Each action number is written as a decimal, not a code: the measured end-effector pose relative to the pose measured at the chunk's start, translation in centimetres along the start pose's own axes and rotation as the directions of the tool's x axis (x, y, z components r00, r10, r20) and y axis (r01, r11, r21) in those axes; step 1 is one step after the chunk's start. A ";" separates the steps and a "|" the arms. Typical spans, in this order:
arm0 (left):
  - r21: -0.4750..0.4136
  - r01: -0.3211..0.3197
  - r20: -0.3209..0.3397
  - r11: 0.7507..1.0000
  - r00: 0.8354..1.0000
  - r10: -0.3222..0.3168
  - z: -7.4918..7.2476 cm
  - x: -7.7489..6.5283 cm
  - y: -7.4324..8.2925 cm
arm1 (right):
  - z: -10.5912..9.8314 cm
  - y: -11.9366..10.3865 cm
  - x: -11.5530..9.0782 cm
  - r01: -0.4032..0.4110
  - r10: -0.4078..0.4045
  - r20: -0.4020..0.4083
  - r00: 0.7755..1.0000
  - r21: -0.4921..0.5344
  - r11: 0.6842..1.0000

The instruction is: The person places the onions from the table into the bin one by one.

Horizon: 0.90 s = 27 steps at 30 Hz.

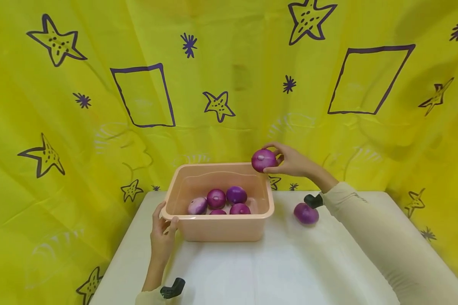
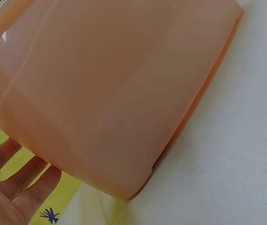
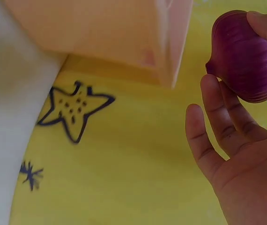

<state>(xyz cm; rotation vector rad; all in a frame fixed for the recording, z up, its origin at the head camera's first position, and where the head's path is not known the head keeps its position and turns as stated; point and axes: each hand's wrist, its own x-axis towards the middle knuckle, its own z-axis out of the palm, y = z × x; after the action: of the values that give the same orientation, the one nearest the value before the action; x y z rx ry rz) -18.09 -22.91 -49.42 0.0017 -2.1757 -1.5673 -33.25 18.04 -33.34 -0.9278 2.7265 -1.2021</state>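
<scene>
My right hand [image 1: 293, 161] holds a red onion [image 1: 263, 160] between thumb and fingers, above the back right corner of a peach plastic basin [image 1: 221, 228]. In the right wrist view, the onion [image 3: 246, 58] shows its striped purple skin, with the ring and little fingers apart from it. Several red onions [image 1: 216, 198] lie inside the basin, the nearest partly hidden by its front wall. At the basin's front left corner, my left hand [image 1: 163, 239] grips the rim, thumb on the front and fingers along the side. The left wrist view shows those fingers [image 2: 37, 190] against the wall.
Another red onion [image 1: 306, 214] lies on the white table [image 1: 221, 271] right of the basin, below the right wrist's black camera mount [image 1: 314, 201]. A yellow curtain [image 1: 248, 106] with drawn stars and frames hangs behind the table and at both sides.
</scene>
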 end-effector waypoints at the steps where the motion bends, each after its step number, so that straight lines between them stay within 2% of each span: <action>1: 0.001 0.000 0.001 1.000 1.000 0.000 0.0 0.0 -0.1 | 0.4 -0.4 0.5 0.010 -0.010 0.007 1.000 0.012 1.000; 7: 0.014 0.005 0.004 1.000 1.000 -0.005 0.1 0.1 -0.1 | 2.6 -2.4 3.4 0.048 -0.050 0.036 0.998 0.054 0.997; 13: 0.019 0.010 0.006 1.000 1.000 -0.010 0.1 0.1 -0.1 | 5.0 -4.1 5.3 0.088 -0.095 0.082 0.992 0.080 0.993; 21: 0.022 0.019 0.008 1.000 1.000 -0.019 0.1 0.1 -0.2 | 8.1 -5.1 6.4 0.067 -0.085 0.173 0.981 0.104 0.992; 27: 0.014 0.012 0.004 1.000 1.000 -0.012 0.1 0.1 -0.2 | 9.5 -5.0 6.8 0.058 -0.080 0.216 0.973 0.106 0.993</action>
<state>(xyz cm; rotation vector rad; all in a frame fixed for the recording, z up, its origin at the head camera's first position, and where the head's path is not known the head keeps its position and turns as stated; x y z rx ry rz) -18.27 -22.96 -49.62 0.0163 -2.1930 -1.5604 -33.94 5.55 -35.21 -1.0807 2.4600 -1.1551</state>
